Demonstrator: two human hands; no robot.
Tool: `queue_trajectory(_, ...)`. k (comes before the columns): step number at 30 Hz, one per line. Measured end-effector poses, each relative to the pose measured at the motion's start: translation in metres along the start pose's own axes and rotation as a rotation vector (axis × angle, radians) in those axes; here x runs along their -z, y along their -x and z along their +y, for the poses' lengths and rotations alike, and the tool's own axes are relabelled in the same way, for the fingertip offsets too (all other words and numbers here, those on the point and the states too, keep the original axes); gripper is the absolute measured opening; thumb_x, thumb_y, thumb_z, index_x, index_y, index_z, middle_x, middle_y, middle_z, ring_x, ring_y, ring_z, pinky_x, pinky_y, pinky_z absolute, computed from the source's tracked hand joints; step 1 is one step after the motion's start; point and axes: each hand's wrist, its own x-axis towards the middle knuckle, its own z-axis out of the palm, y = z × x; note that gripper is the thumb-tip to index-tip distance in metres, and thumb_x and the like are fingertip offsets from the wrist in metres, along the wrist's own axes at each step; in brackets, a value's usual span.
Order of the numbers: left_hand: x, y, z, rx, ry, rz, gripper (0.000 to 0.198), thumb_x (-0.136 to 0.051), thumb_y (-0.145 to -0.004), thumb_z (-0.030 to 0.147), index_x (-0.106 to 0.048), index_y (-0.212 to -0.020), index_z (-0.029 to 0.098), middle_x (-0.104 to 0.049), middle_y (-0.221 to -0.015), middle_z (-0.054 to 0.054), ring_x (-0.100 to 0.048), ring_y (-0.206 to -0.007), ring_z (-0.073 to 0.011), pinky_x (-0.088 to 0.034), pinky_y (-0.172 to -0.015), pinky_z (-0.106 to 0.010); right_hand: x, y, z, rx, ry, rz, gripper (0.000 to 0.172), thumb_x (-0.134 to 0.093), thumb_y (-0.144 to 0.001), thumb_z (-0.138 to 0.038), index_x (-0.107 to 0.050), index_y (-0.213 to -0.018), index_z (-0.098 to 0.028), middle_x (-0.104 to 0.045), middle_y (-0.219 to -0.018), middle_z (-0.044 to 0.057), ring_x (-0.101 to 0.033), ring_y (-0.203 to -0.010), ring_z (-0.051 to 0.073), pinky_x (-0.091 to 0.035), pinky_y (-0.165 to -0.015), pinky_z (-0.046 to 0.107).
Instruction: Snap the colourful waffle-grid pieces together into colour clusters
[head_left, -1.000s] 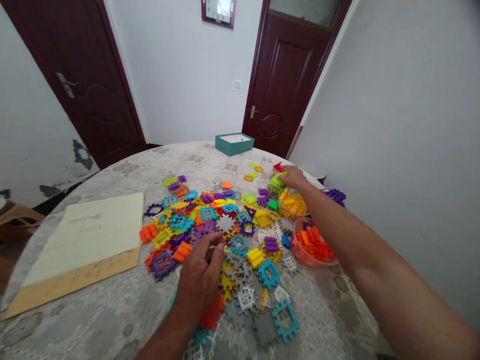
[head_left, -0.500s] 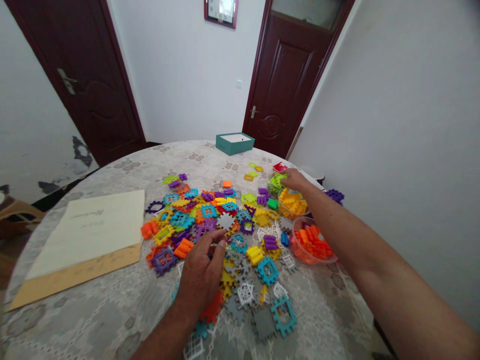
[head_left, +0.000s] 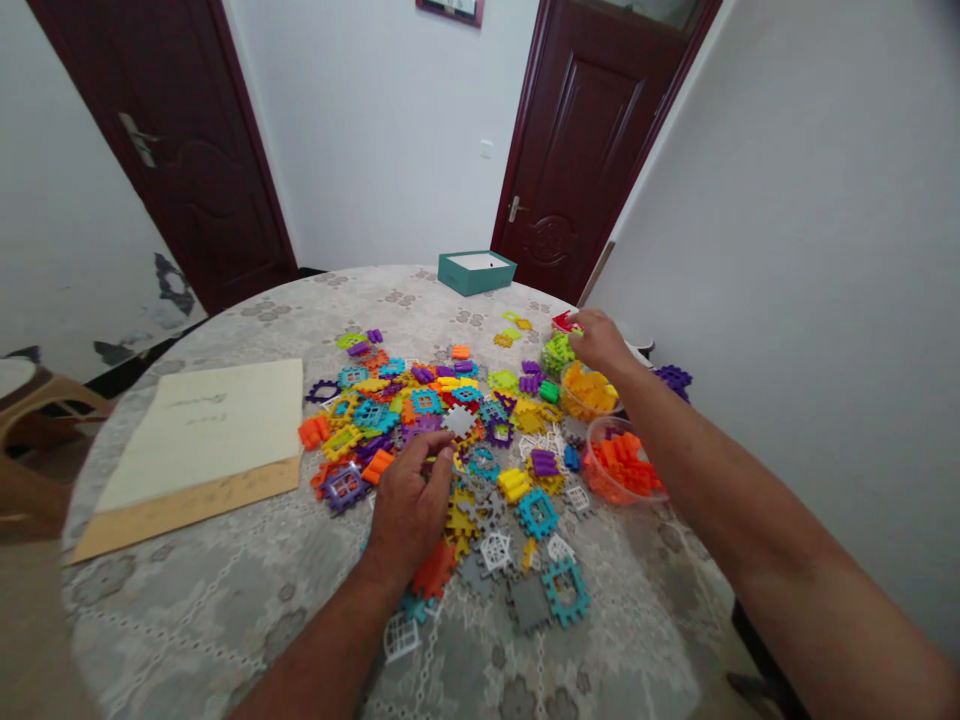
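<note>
My left hand (head_left: pixel 414 490) rests on a heap of plastic building pieces, thumb and forefinger slightly apart. Just beyond its fingertips lies a light grey notched square tile (head_left: pixel 460 420); the other fingers are curled out of sight. At the far right, my right hand (head_left: pixel 600 338) reaches over a small tub of red pieces (head_left: pixel 565 321), fingers bent down and together. What those fingers hold, if anything, is hidden. Nearer along the row are tubs of lime green pieces (head_left: pixel 556 352), yellow pieces (head_left: pixel 589 388) and orange pieces (head_left: pixel 626 466).
A sheet of paper (head_left: pixel 202 425) on brown card lies at the left of the round, cloth-covered table (head_left: pixel 262 620). A teal box (head_left: pixel 477 275) stands at the far edge. Purple pieces (head_left: pixel 673 378) lie beyond the right forearm, and a stool (head_left: pixel 45 430) stands at left.
My right hand has gone from the lime green tub to the red one behind it. My left hand stays by the grey tile. The view has tilted down slightly.
</note>
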Motion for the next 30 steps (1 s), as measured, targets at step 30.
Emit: queue_trajectory(30,-0.002,-0.016,-0.020,-0.094,-0.173,0.100,0.026,-0.055,-0.096,0.028,-0.076,-0.108,0.021,-0.080,-0.105,-0.004,-0.072,-0.098,-0.0219,-0.052,-0.094,-0.034,-0.029,0.214,-0.106,0.454,-0.607,-0.127,0.017,-0.066,-0.095,-0.021,-0.071,-0.112,-0.021,-0.074,-0.106,0.009,-0.067,-0.101,0.023,-0.052,-0.093,0.039)
